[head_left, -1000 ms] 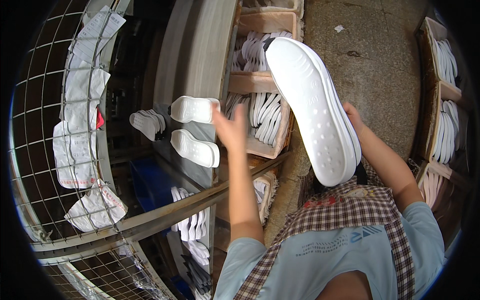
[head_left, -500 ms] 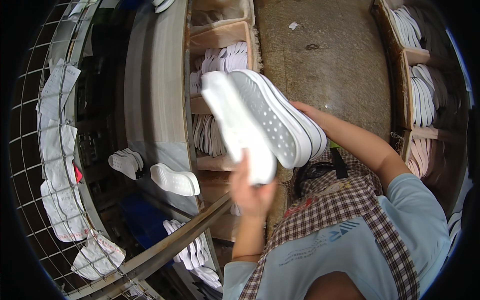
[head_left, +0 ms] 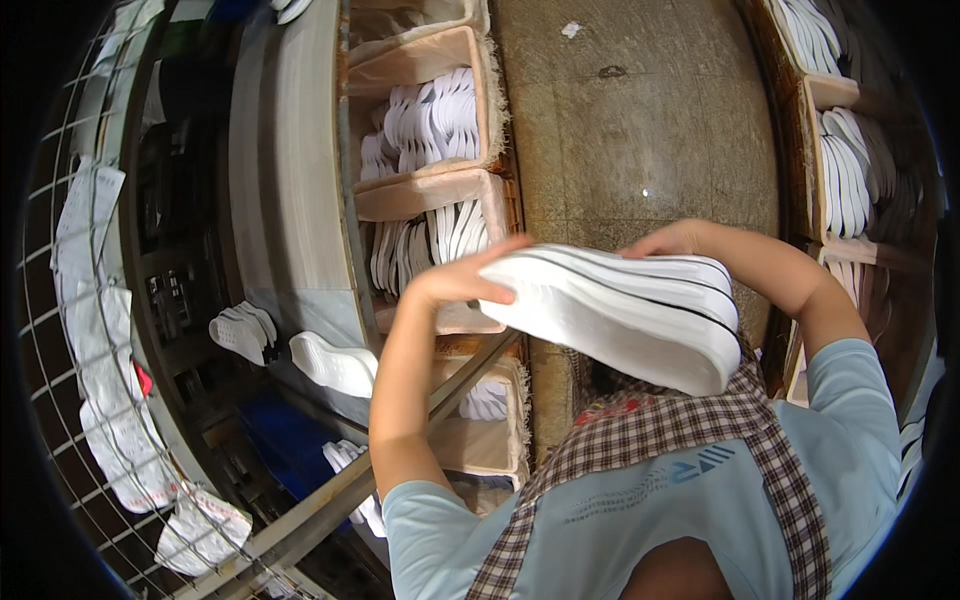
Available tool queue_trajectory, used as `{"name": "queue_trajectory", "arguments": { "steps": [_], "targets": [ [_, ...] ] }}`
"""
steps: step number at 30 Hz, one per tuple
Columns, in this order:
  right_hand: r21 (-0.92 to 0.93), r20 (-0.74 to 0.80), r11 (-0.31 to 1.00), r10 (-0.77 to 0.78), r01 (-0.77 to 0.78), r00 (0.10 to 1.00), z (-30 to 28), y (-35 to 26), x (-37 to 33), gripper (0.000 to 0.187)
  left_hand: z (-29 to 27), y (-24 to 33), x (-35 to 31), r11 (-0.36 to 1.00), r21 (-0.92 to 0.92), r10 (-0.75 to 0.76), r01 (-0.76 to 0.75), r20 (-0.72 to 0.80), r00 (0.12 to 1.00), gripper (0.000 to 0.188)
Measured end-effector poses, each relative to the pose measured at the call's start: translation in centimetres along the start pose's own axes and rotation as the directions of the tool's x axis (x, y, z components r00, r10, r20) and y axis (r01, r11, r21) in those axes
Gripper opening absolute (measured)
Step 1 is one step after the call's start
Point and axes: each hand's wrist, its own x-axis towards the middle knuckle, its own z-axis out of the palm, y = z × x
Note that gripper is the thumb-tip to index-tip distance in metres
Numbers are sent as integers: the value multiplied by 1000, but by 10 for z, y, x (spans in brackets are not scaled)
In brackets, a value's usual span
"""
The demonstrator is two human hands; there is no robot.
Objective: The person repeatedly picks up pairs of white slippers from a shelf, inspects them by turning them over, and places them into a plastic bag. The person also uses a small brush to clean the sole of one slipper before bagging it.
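The left hand (head_left: 455, 282) clasps one end of a stack of white soles (head_left: 620, 310) before a checked apron (head_left: 650, 440); the right hand (head_left: 670, 238) holds its far side. Gathering seems underway; next likely calls for aligning edges.

Beyond the soles (head_left: 620, 320) I hold, there's room to pass over the floor (head_left: 640, 120). Bins (head_left: 430, 193) hem both sides; left, a rail (head_left: 320, 510) slants below my arm (head_left: 398, 410) and mesh (head_left: 50, 372) stands past the worktop (head_left: 312, 160).
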Motion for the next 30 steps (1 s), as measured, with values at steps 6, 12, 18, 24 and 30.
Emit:
{"name": "queue_trajectory", "arguments": {
  "steps": [6,12,18,24,30],
  "targets": [
    [566,-245,815,313,-127,918,-1,45,-33,38,54,-87,45,857,-450,-56,252,404,913,110],
    [-47,-629,951,210,-307,748,-7,45,8,39,94,-137,29,697,-658,-87,284,316,945,91],
    [-703,51,701,222,-123,974,-61,-25,70,53,142,-173,-12,557,-830,-204,14,-120,972,84],
    [-637,-673,731,-682,243,287,-164,-59,75,49,140,-216,-43,406,-833,-627,-376,-553,548,70],
    [-660,-730,738,-585,-141,352,-271,54,39,25,-2,-344,13,980,-197,-196,-4,-974,-110,71]
  ]
}}
